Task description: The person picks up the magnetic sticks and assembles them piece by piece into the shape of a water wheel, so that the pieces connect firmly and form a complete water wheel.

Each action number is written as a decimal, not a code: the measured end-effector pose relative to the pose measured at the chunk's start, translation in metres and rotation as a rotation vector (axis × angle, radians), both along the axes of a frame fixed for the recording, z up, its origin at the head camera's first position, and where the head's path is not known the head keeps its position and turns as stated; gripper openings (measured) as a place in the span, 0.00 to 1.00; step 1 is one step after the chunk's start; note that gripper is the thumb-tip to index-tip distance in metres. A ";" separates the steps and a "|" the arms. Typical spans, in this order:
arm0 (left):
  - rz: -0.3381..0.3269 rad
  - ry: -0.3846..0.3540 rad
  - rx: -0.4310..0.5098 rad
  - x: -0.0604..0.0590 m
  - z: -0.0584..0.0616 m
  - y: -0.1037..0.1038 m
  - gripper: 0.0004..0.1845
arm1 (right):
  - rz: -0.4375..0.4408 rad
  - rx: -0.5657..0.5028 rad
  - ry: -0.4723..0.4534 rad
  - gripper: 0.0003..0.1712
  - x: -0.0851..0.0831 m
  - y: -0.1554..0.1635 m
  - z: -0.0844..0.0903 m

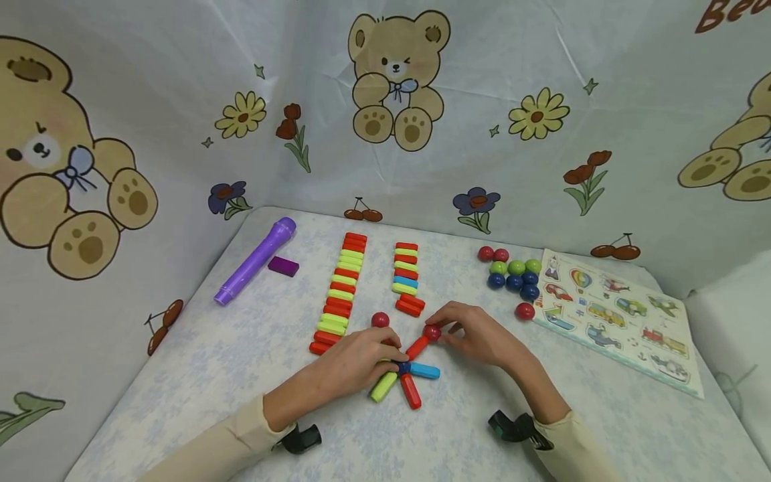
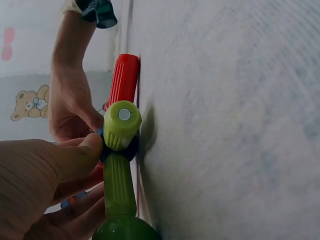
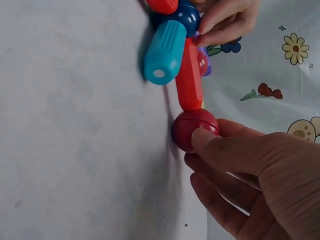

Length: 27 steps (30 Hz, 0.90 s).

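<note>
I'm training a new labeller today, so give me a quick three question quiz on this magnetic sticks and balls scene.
1. True or false: the right hand pinches a red ball at the end of a red stick.
2. Multiple choice: the sticks under the hands meet at a hub that is A) a blue ball, B) a purple block, C) a yellow ball.
3. Short answer: what lies at the table's far left, beside the purple block?

Key
1. True.
2. A, the blue ball, steadied by the left hand.
3. A purple tube.
</note>
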<state>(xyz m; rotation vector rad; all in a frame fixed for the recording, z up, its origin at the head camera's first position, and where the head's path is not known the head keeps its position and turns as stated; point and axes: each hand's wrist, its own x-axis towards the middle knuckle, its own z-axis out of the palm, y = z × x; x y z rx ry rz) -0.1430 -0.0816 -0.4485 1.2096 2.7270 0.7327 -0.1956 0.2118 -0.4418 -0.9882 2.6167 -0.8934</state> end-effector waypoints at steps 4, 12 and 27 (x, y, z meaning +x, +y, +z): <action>-0.005 -0.021 0.011 0.000 -0.001 0.001 0.12 | -0.004 0.006 -0.024 0.19 -0.005 -0.004 0.002; -0.025 -0.002 0.018 0.000 -0.001 0.002 0.10 | -0.023 -0.019 -0.021 0.16 -0.009 -0.015 0.001; -0.009 0.101 0.004 0.000 -0.001 0.003 0.12 | -0.251 0.021 0.119 0.15 -0.020 0.048 0.023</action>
